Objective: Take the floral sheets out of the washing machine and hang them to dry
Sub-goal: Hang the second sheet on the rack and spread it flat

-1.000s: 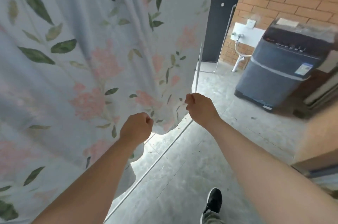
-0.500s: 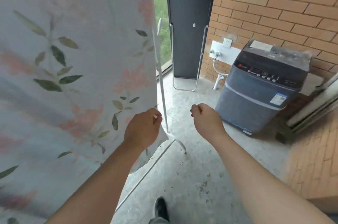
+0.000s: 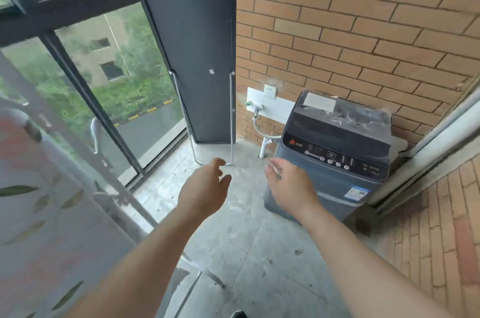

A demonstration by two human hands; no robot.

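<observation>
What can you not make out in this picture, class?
Head view only:
floral sheet: blurred, cut off by the left edge; its top is unseen.
washing machine: closed lid hides the drum; panel labels too small.
shoe: cut off by the bottom edge.

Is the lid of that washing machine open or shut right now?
Shut. The lid of the washing machine lies flat on top, a paper sheet resting on it.

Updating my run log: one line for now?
left hand: open, empty | right hand: open, empty | floral sheet: hanging, left | washing machine: lid shut
</observation>
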